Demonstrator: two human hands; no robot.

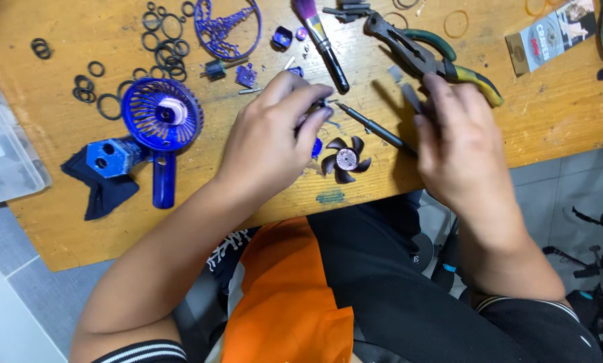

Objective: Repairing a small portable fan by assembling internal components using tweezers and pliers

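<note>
One container only in the head view: clear plastic box (2, 161) at the far left edge of the wooden table (557, 121), contents not readable. Left hand (271, 134) has fingers pinched narrow on a small dark part (320, 104), thumb and forefinger closed around it. Thin screwdriver (372, 126) tip sits right at that part, just beside the left fingertips; its shaft runs under the right hand (459, 148), blurred, fingers curled, grip hard to tell. Black fan blade (345, 160) lies just below the left fingers, between both hands. Pliers (432, 57) lie just above the right fingers. Brush (322, 40) is above the left fingers. Blue fan housing (157, 124) and black rubber rings (164, 47) are well left of the left hand.
</note>
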